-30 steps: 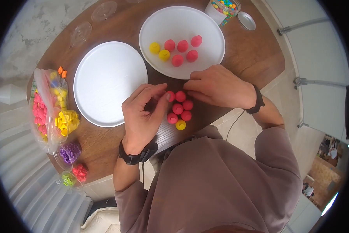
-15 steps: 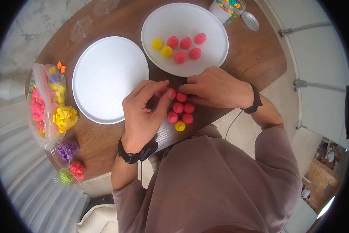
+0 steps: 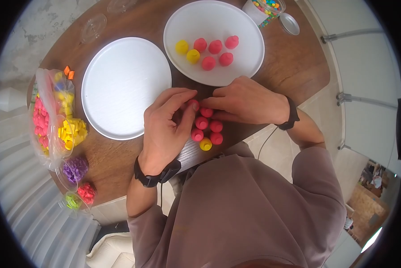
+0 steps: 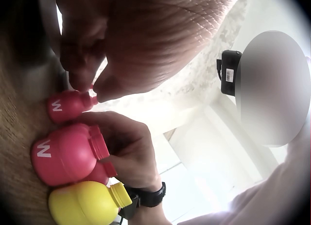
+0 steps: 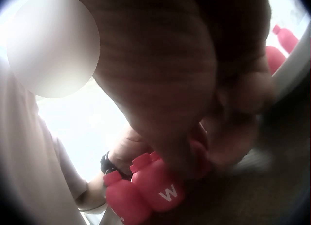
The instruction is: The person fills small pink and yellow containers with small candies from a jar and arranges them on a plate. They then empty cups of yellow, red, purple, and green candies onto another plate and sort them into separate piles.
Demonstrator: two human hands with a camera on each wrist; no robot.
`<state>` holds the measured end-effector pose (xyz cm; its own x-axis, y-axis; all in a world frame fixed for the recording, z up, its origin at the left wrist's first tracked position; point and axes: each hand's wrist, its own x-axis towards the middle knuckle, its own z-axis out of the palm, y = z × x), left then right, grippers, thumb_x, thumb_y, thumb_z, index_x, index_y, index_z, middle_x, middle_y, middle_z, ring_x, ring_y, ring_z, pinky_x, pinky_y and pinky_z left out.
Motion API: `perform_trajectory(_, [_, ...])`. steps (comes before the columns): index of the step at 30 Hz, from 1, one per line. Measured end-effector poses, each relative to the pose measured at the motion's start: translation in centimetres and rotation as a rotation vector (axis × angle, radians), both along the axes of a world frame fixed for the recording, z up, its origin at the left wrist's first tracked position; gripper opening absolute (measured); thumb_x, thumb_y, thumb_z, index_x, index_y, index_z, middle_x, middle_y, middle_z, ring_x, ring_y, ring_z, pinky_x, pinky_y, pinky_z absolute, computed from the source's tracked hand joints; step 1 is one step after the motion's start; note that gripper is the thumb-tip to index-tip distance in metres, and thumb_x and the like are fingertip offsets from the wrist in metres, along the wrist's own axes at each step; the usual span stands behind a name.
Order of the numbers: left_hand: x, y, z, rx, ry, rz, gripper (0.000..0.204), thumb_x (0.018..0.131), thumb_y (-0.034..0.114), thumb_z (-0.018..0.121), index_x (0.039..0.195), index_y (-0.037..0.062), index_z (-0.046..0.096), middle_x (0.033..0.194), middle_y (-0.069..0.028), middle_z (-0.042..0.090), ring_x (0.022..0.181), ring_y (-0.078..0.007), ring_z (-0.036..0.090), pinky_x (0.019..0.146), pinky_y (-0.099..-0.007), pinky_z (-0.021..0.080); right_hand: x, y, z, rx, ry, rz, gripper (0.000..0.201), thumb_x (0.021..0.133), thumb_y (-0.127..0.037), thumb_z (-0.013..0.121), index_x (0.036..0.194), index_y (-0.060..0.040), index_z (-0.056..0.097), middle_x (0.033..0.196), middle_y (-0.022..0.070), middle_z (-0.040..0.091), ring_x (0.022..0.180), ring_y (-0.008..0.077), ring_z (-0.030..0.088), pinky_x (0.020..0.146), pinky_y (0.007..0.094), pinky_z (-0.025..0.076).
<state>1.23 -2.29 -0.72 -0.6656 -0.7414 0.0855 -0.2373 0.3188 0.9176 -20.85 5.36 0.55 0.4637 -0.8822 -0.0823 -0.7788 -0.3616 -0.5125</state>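
Small round-bodied bottles stand in a cluster at the table's near edge: several pink ones and one yellow. Some pink ones carry a white W. My left hand pinches a pink bottle by its neck between thumb and finger, at the far left of the cluster. Close beside it, my right hand grips another pink bottle with thumb and fingers; they partly hide that bottle in the right wrist view.
Beyond the hands a white plate bears several pink and two yellow bottles. A second white plate lies to the left. Farther left are a plastic bag of coloured pieces and small tubs. A jar of beads stands at the back right.
My right fingers have shifted left onto a pink bottle. The left hand keeps its pinch. Bottles on the cluster's right side sit slightly farther from the held ones.
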Motion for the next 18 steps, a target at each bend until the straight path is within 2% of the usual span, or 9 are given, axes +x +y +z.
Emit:
perform_trajectory(5, [0.1,0.0,-0.6,-0.041,-0.009,-0.031,0.022,0.088,-0.005,0.066,0.11,-0.0022,0.072,0.099,-0.0115,0.072,0.073,-0.0156,0.066,0.068,-0.0258,0.051,0.0,-0.1,-0.1,0.008,0.011,-0.006,0.02,0.087,-0.021,0.072,0.101,-0.0086,0.064,0.084,0.0076,0.066,0.075,0.0322,0.065,0.063,0.0441,0.049])
perform_trajectory(8, [0.3,-0.1,-0.4,-0.082,-0.039,-0.055,0.022,0.089,-0.004,0.066,0.11,-0.002,0.072,0.096,-0.0126,0.072,0.074,-0.0172,0.068,0.068,-0.0271,0.052,-0.6,-0.2,0.1,-0.105,-0.051,-0.022,0.024,0.087,-0.021,0.074,0.106,-0.0086,0.065,0.079,0.006,0.063,0.07,0.0282,0.065,0.059,0.0392,0.049])
perform_trajectory(10, [0.3,0.0,0.1,-0.035,-0.08,-0.073,0.021,0.089,-0.004,0.066,0.11,-0.0018,0.072,0.092,-0.0128,0.072,0.075,-0.0173,0.069,0.067,-0.0277,0.052,-0.8,-0.5,1.7,-0.026,-0.17,-0.144,0.02,0.086,-0.018,0.074,0.101,-0.0067,0.066,0.079,0.0086,0.068,0.072,0.0292,0.067,0.064,0.0375,0.052])
perform_trajectory(11, [0.3,0.0,0.3,-0.033,-0.079,-0.071,0.021,0.089,-0.004,0.066,0.11,-0.0018,0.072,0.092,-0.0128,0.072,0.075,-0.0173,0.069,0.067,-0.0277,0.052,-0.8,-0.6,2.1,-0.024,-0.169,-0.142,0.02,0.086,-0.018,0.074,0.101,-0.0067,0.066,0.079,0.0086,0.068,0.072,0.0292,0.067,0.064,0.0375,0.052])
perform_trajectory(13, [0.1,0.1,0.5,0.022,-0.068,-0.066,0.015,0.091,0.001,0.066,0.104,-0.0013,0.071,0.093,-0.0191,0.07,0.081,-0.0343,0.069,0.069,-0.0392,0.054,-0.7,-0.7,2.8,0.07,-0.411,-0.247,0.023,0.086,-0.013,0.077,0.105,-0.0054,0.068,0.079,0.0081,0.07,0.072,0.0207,0.07,0.066,0.0296,0.053])
perform_trajectory(14, [0.2,0.1,0.5,0.022,-0.066,-0.064,0.015,0.091,0.001,0.066,0.104,-0.0013,0.071,0.093,-0.0191,0.07,0.081,-0.0343,0.069,0.069,-0.0392,0.054,-0.6,-0.7,2.7,0.07,-0.409,-0.245,0.023,0.086,-0.013,0.077,0.105,-0.0054,0.068,0.079,0.0081,0.07,0.072,0.0207,0.07,0.066,0.0296,0.053])
perform_trajectory(16, [0.4,-0.1,0.5,0.008,-0.062,-0.053,0.022,0.088,-0.002,0.067,0.11,-0.0004,0.07,0.093,-0.0159,0.07,0.077,-0.0283,0.068,0.066,-0.0355,0.054,-0.3,-1.0,2.4,0.102,-0.566,-0.271,0.025,0.085,-0.011,0.08,0.107,-0.0041,0.069,0.084,0.0045,0.072,0.076,0.0111,0.069,0.069,0.0239,0.052])
perform_trajectory(17, [0.4,-0.1,0.5,0.007,-0.062,-0.049,0.022,0.088,-0.002,0.067,0.11,-0.0004,0.07,0.093,-0.0159,0.07,0.077,-0.0283,0.068,0.066,-0.0355,0.054,0.1,-1.2,2.2,0.102,-0.566,-0.267,0.025,0.085,-0.011,0.08,0.107,-0.0041,0.069,0.084,0.0045,0.072,0.076,0.0111,0.069,0.069,0.0239,0.052])
perform_trajectory(18, [0.4,-0.2,0.5,-0.044,0.017,0.013,0.031,0.085,-0.004,0.068,0.115,-0.0008,0.068,0.094,-0.0137,0.071,0.075,-0.0236,0.067,0.064,-0.0324,0.053,0.8,-1.4,2.0,0.183,-0.755,-0.341,0.026,0.085,-0.011,0.081,0.107,-0.0036,0.069,0.086,0.0025,0.072,0.077,0.0086,0.068,0.069,0.0228,0.052])
